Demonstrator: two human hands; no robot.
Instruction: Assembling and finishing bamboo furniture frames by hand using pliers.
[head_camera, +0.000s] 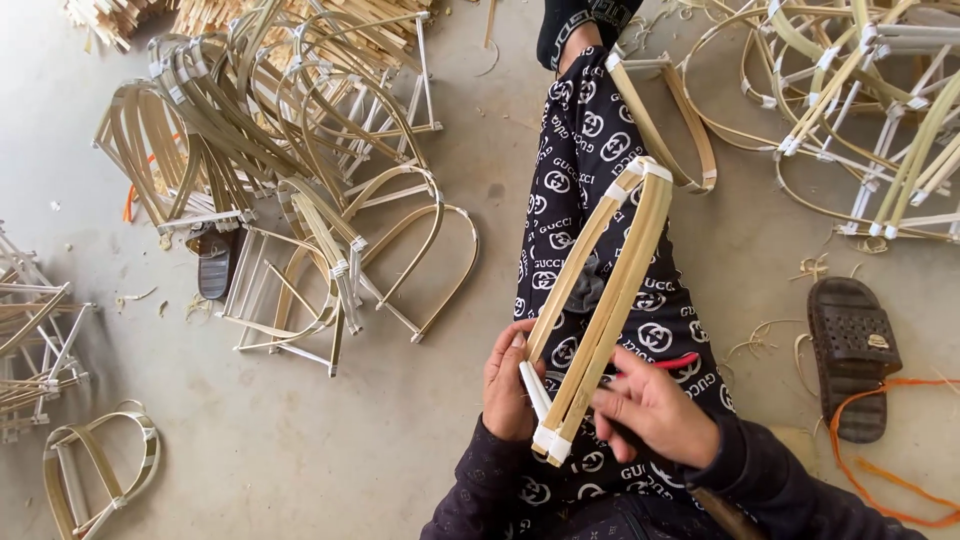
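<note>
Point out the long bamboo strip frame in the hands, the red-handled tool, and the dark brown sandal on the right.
long bamboo strip frame (612, 270), head view, mid-length of its strips.
red-handled tool (678, 361), head view, red handle on the lap.
dark brown sandal (852, 350), head view, perforated sole.

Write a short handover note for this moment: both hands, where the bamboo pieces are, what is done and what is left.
Left hand: grip around the near end of the bamboo frame, by its white-taped corner.
Right hand: on the same end from the other side; a red-tipped tool shows beside it, hold unclear.
The frame lies along the outstretched leg.
Done: piles of bent, taped frames on the floor to the left, more at upper right.
Left: the frame in hand; which joint is unfinished cannot be told.
</note>
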